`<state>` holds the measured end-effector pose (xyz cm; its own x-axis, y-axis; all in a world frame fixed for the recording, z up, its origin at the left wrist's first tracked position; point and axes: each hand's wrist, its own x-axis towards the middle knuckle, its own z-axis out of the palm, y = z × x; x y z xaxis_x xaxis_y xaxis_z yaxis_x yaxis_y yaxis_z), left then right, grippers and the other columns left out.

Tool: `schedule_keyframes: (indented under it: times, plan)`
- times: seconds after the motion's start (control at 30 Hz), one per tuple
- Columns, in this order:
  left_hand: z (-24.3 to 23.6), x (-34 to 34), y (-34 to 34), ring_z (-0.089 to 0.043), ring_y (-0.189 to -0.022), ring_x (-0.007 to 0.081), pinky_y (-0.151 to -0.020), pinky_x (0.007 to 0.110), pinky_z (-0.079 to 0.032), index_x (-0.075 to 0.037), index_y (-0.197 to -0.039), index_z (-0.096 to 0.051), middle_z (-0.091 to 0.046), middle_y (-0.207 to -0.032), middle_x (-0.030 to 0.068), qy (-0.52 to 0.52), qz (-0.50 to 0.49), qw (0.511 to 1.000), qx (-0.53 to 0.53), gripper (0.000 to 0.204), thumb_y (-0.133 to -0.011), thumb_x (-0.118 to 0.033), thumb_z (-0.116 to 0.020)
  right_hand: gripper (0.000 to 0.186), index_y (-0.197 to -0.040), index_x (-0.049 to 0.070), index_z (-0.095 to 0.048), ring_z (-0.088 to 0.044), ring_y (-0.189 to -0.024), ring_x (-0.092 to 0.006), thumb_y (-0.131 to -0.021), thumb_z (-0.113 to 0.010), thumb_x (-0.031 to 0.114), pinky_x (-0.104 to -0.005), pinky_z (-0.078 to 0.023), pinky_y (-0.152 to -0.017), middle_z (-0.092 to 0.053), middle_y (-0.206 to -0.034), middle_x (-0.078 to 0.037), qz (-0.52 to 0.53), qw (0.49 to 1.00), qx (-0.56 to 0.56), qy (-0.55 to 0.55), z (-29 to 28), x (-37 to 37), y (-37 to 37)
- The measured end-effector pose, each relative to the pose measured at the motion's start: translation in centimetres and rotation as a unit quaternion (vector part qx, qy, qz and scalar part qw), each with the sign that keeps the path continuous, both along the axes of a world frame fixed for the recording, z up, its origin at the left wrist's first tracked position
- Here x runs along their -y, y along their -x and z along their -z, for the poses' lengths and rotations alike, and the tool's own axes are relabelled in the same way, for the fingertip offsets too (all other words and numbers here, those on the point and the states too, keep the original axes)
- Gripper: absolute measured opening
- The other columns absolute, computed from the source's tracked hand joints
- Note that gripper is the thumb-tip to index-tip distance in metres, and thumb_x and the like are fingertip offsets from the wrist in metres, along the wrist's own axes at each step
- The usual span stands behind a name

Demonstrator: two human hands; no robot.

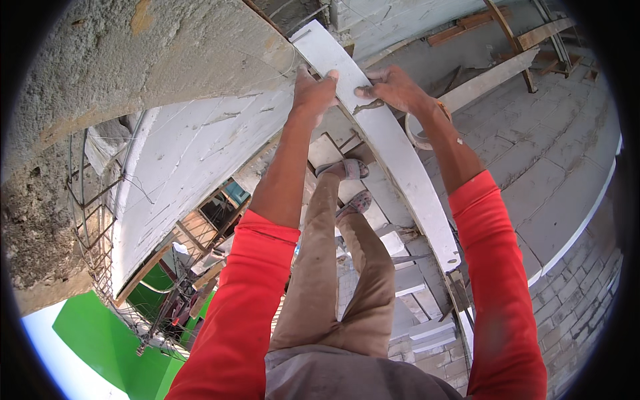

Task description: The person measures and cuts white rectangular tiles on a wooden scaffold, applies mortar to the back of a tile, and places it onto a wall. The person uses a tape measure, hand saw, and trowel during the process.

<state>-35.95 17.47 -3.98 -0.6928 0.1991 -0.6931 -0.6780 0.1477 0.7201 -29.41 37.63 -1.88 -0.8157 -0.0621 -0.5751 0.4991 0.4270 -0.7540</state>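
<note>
A long white plank (397, 147) runs slantwise from the upper middle down toward the lower right. Its white face has a dark chipped patch near the right hand, and a nail-like piece lies at its far end. My left hand (315, 93) is closed on the left edge, thumb on top of the face. On the opposite edge, my right hand (395, 91) grips it with the thumb over the face. The fingers beneath the plank are partly hidden. Just under the right wrist shows a pale round rim (419, 133).
A rough concrete surface (167, 60) fills the upper left above a white block wall (193, 153). Exposed rebar (93, 207) sticks out at the left. White blocks (427, 333) lie below my sandalled feet (350, 169). A trestle-like timber (510, 33) stands far right.
</note>
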Motion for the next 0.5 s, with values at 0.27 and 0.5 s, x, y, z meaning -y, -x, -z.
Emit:
schedule_keyframes:
  times: [0.27, 0.5]
  plan:
    - [-2.6, -0.7, -0.1, -0.058, -0.138, 0.0357, -0.11, 0.058, -0.056, -0.001, -0.164, -0.018, -0.048, -0.156, 0.0237, 0.041, 0.005, 0.999, 0.026, 0.072, -0.107, -0.009, -0.061, 0.07, -0.134, 0.007, -0.076, -0.067, -0.124, -0.033, -0.089, -0.078, 0.061, -0.0425, -0.047, -0.111, -0.072, -0.133, -0.024, 0.017, 0.994, 0.069, 0.078, -0.1, -1.2, 0.8]
    - [-2.2, -1.5, -0.3, -0.059, -0.136, 0.0324, -0.107, 0.056, -0.057, -0.004, -0.161, -0.027, -0.05, -0.155, 0.022, 0.069, 0.06, 0.996, 0.013, 0.06, -0.11, -0.012, -0.058, 0.074, -0.156, -0.011, -0.042, -0.038, -0.157, -0.0377, -0.107, -0.055, 0.043, -0.0462, -0.028, -0.131, -0.039, -0.166, -0.031, 0.203, 0.951, 0.045, 0.228, 11.0, -2.9, 7.4]
